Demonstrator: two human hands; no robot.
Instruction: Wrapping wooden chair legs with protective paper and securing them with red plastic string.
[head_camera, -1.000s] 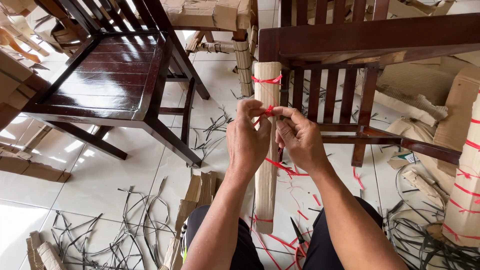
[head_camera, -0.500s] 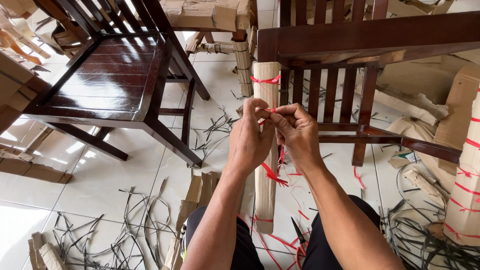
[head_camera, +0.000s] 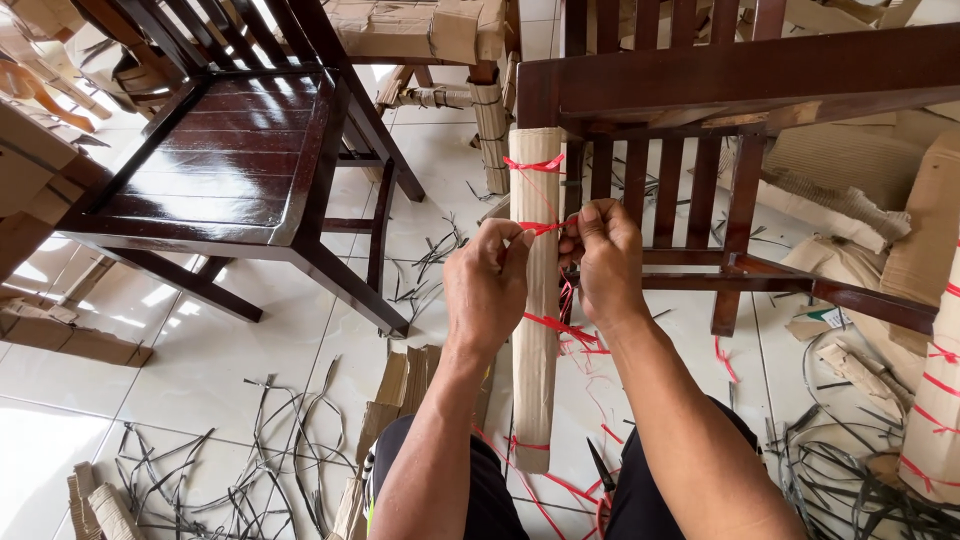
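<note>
A dark wooden chair's leg is wrapped in brown cardboard (head_camera: 535, 350). A red string tie (head_camera: 533, 163) circles its top. My left hand (head_camera: 487, 283) and my right hand (head_camera: 607, 262) each pinch an end of a second red string (head_camera: 541, 229), drawn tight across the cardboard a little lower. The string's loose tail (head_camera: 562, 328) hangs down between my wrists. A third red tie sits near the leg's foot (head_camera: 528, 444).
A bare dark wooden chair (head_camera: 230, 160) stands at left. Black strap offcuts (head_camera: 250, 450) and cardboard scraps (head_camera: 400, 385) litter the white tile floor. Another cardboard-wrapped, red-tied leg (head_camera: 935, 400) is at right. A dark blade (head_camera: 600, 465) lies between my knees.
My hands have moved apart, pulling the red string tight across the cardboard. The right hand shifted right and up; the view moved slightly.
</note>
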